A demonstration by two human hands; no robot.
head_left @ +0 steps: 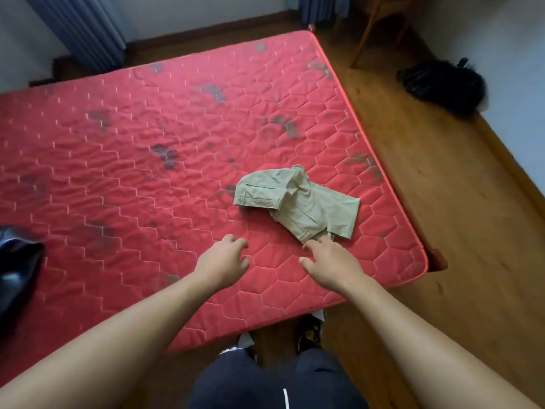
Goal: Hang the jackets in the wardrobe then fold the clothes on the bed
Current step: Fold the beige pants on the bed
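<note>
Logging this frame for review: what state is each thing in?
red mattress: bare, dark-blotched.
khaki shorts: roughly folded, rumpled, lying on it.
left hand: loosely curled, holding nothing.
right hand: fingers spread, tips at the shorts' near edge.
dark garment: crumpled at frame edge.

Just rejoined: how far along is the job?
Done: hanging can't be confirmed; no wardrobe shows. In hand: nothing; left hand and right hand reach open toward the rumpled khaki shorts on the red mattress. Left: folding them; a dark garment waits at the left edge.
</note>
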